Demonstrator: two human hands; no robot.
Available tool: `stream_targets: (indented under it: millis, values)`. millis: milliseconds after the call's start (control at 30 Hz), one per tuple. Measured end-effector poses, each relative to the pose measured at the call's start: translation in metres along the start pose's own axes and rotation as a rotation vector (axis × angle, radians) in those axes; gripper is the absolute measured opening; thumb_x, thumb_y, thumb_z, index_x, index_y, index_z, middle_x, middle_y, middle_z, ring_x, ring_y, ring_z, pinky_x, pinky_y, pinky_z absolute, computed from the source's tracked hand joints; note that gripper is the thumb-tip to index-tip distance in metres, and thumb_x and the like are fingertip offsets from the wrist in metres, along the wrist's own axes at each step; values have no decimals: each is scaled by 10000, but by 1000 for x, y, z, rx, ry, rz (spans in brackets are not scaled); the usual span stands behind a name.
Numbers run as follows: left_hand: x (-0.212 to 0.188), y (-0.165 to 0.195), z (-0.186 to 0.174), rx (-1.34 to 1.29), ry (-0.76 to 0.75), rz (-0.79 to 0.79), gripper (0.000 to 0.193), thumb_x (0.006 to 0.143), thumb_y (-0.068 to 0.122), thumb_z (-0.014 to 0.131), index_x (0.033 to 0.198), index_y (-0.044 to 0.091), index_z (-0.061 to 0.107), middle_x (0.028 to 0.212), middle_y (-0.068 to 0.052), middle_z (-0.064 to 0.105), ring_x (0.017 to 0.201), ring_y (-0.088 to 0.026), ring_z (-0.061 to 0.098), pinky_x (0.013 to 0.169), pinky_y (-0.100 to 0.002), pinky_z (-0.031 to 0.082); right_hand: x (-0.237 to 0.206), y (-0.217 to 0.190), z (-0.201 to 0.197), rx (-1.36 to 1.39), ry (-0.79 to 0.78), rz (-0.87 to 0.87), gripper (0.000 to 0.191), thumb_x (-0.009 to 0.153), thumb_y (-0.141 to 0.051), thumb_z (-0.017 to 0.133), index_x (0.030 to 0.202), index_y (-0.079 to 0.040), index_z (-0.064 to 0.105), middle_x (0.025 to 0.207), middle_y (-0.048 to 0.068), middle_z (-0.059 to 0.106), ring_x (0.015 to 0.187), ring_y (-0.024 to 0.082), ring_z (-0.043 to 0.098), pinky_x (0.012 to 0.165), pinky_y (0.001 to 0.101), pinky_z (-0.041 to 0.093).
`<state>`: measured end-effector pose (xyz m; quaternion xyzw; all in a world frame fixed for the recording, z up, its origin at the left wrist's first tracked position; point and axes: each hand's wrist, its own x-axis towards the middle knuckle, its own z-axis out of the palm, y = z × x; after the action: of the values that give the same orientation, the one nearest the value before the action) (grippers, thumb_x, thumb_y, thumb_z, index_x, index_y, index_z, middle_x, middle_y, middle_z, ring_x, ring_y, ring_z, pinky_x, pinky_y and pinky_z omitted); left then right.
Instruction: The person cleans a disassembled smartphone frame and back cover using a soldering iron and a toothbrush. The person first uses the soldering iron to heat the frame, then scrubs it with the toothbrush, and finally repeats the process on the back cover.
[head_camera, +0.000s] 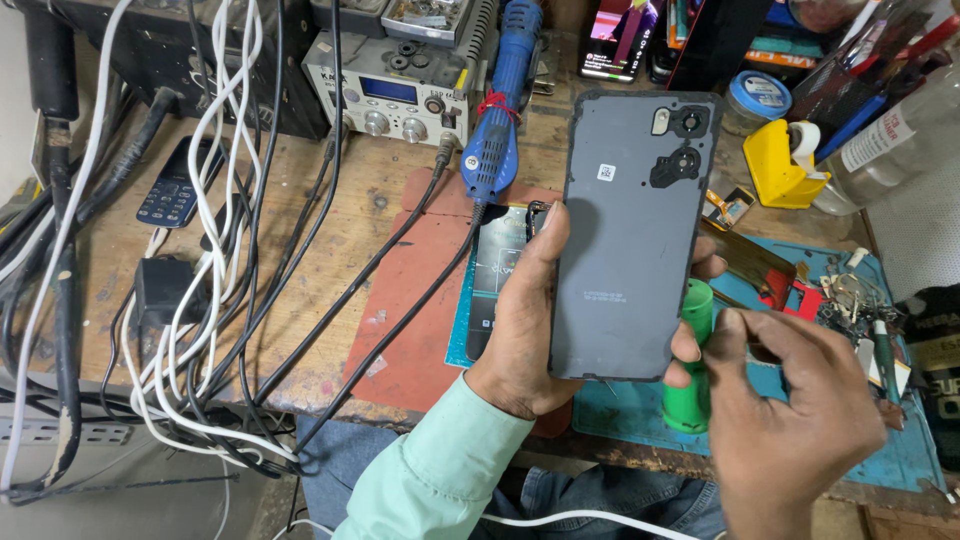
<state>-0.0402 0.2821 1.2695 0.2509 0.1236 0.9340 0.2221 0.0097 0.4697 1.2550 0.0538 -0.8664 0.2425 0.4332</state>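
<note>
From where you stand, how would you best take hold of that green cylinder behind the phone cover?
Probably around its round side, coming from the right. The green cylinder stands upright on the blue mat, and the left hand holding the grey phone cover blocks its left. The right hand is already beside it; a sideways wrap suits its shape.

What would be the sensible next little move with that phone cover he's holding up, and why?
Probably bring the right hand up to the lower edge of the grey phone back cover. The left hand holds it upright off the bench, and the right fingertips hover just beside its bottom corner.
</note>
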Motion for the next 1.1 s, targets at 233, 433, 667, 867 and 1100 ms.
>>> stream_targets:
  millis: [233, 433, 667, 867, 1100]
  values:
    - [-2, 4, 1, -58, -39, 6, 843, 1191, 687, 283, 1546, -76, 335, 1365, -276, 524, 924, -298, 729, 793, -440, 639, 13, 68, -16, -53, -71, 482, 215, 1132, -174, 781, 1165, 38, 763, 855, 165, 723, 699, 193, 624, 630, 327, 476]
    - [-1, 2, -1, -39, -19, -6, 858, 1195, 691, 275, 1556, -85, 324, 1391, -293, 507, 922, -297, 728, 794, -446, 638, 18, 73, -27, 30, -56, 426, 251, 1085, -85, 634, 1287, 63, 662, 1021, 157, 686, 785, 139, 626, 612, 268, 482]
    - [-2, 0, 2, -60, -38, -4, 847, 1188, 692, 267, 1563, -65, 321, 1400, -290, 504, 932, -300, 734, 808, -458, 640, 15, 42, -24, 57, 10, 284, 285, 1188, -163, 598, 1277, 101, 660, 1130, 202, 690, 1002, 189, 671, 835, 292, 550]
    - [1, 5, 18, -134, 2, 1, 867, 1165, 671, 246, 1570, -94, 312, 1389, -315, 489, 942, -331, 737, 801, -472, 636, 4, 38, -15, 691, -460, 441, 626, 1092, -522, 460, 1297, 44, 634, 1095, 119, 711, 999, 183, 697, 870, 318, 562]
    - [-2, 19, 10, -88, -22, 122, 851, 1135, 664, 253, 1565, -58, 394, 1449, -259, 565, 987, -416, 732, 814, -500, 637, -15, 44, 14, 1152, -588, 793, 700, 1021, -588, 473, 1244, 56, 633, 1021, 142, 671, 759, 203, 624, 581, 366, 547]
